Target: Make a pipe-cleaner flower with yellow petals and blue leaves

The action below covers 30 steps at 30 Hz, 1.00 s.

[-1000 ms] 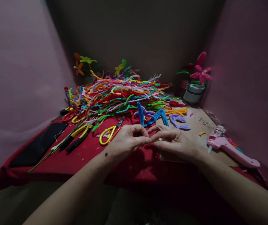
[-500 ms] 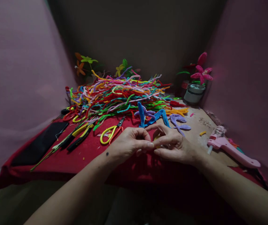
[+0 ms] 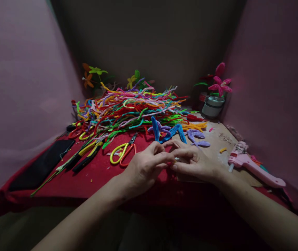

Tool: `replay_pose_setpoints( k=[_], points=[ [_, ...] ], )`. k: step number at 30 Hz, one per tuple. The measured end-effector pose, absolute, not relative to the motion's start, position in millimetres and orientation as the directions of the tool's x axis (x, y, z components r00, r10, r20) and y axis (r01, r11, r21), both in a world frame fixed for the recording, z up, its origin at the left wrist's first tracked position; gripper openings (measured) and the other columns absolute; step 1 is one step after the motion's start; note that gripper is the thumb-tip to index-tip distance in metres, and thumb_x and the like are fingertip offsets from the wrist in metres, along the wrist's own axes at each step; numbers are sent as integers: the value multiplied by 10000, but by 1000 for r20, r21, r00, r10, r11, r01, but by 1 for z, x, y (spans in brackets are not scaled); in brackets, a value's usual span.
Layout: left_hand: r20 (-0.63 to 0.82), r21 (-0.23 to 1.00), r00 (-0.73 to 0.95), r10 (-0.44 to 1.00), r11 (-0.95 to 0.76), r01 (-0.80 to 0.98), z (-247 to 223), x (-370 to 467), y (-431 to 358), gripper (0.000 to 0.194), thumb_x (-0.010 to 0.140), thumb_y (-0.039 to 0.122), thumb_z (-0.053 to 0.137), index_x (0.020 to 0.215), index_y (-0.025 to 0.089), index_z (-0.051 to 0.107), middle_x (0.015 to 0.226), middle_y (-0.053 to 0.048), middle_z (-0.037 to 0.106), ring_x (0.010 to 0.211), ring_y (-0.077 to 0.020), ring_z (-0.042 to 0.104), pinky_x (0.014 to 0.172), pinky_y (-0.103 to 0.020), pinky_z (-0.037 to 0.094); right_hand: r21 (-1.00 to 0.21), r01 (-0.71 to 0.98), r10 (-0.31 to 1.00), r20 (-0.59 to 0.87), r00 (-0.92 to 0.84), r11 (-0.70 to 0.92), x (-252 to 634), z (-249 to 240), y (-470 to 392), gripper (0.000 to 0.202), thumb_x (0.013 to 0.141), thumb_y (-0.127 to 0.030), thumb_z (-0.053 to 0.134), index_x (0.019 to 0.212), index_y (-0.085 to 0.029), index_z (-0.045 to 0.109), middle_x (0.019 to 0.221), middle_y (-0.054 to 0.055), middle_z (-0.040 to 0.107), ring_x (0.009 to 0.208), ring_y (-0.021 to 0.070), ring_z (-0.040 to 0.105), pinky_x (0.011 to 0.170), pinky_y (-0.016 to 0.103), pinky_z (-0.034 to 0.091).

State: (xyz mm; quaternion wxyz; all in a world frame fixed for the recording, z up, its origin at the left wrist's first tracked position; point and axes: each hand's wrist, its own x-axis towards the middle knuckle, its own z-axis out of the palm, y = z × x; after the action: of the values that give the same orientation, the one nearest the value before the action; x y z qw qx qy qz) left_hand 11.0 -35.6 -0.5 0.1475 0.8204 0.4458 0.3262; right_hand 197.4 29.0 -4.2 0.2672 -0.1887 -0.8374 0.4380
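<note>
My left hand and my right hand meet over the front of the red-covered table, fingertips pinched together. Whatever they hold is small and mostly hidden; only a tiny pale bit shows between the fingers. Just beyond the knuckles are bent blue fuzzy petals and purple fuzzy petals. Scissors with one yellow and one red handle lie to the left of my left hand.
A big heap of coloured pipe cleaners fills the back. Pliers, a green stem and a black phone-like slab lie left. At right are a pink glue gun, a board and a pink flower in a jar.
My left hand has turned so its back shows more, and its fingers reach further over the right fingertips. The view has shifted slightly. The yellow bit by the right fingers is hidden now.
</note>
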Motion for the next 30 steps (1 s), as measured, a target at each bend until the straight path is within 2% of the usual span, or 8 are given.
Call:
replay_pose_setpoints(
  k=[3, 6, 9, 13, 16, 20, 24, 30],
  points=[
    [425, 266, 439, 792, -572, 776, -7, 15, -36, 271, 893, 217, 359, 1052, 216, 578, 900, -54, 480, 725, -131, 495, 582, -236, 397, -843, 97, 543, 249, -802, 529, 195, -3, 29, 122, 798, -243, 568, 849, -207, 673, 1057, 44, 537, 959, 189, 528, 829, 318, 430],
    [418, 148, 478, 772, -577, 803, -4, 21, -37, 262, 897, 199, 326, 992, 147, 565, 923, -85, 510, 706, -140, 500, 559, -246, 403, -836, 74, 524, 269, -808, 543, 193, -2, 27, 115, 803, -221, 539, 790, -180, 646, 945, 37, 544, 896, 160, 523, 797, 286, 426],
    [353, 15, 551, 756, -593, 805, 5, 24, -38, 252, 890, 136, 302, 938, 113, 549, 899, -102, 532, 728, -163, 517, 562, -260, 418, -783, 117, 526, 291, -799, 611, 191, -5, 26, 94, 776, -157, 526, 719, -163, 601, 790, 13, 508, 736, 120, 490, 664, 239, 412],
    [220, -172, 635, 740, -612, 772, 14, 25, -40, 242, 877, 104, 310, 1001, 105, 518, 885, -105, 554, 752, -192, 541, 549, -277, 445, -711, 140, 497, 323, -805, 689, 190, -12, 24, 127, 703, -49, 491, 698, -158, 556, 731, -3, 463, 673, 106, 449, 605, 223, 380],
    [156, -224, 652, 742, -616, 755, 19, 26, -42, 251, 857, 87, 336, 1049, 90, 498, 945, -112, 565, 740, -201, 554, 539, -304, 465, -673, 143, 467, 330, -820, 726, 188, -15, 23, 120, 690, -43, 486, 684, -152, 535, 765, 11, 457, 706, 115, 460, 628, 231, 392],
    [66, -247, 689, 722, -657, 712, 28, 29, -44, 202, 827, 74, 371, 943, 105, 533, 871, -83, 570, 642, -194, 541, 468, -309, 441, -644, 133, 446, 352, -823, 753, 189, -17, 23, 86, 684, -80, 509, 643, -156, 504, 751, 11, 449, 679, 114, 456, 597, 227, 386],
    [-5, -236, 713, 701, -694, 680, 35, 32, -44, 183, 820, 72, 378, 903, 108, 537, 822, -70, 569, 587, -174, 528, 445, -291, 418, -687, 126, 426, 287, -858, 716, 190, -13, 26, 106, 657, -60, 508, 603, -152, 508, 688, -13, 446, 635, 99, 463, 579, 213, 377],
    [11, -349, 717, 697, -669, 656, 28, 36, -47, 185, 802, 48, 354, 799, 122, 523, 690, -63, 522, 572, -178, 522, 409, -265, 351, -739, 192, 460, 176, -870, 646, 193, -12, 24, 77, 665, -74, 509, 679, -139, 547, 639, -26, 529, 591, 90, 472, 544, 194, 355]
  ],
)
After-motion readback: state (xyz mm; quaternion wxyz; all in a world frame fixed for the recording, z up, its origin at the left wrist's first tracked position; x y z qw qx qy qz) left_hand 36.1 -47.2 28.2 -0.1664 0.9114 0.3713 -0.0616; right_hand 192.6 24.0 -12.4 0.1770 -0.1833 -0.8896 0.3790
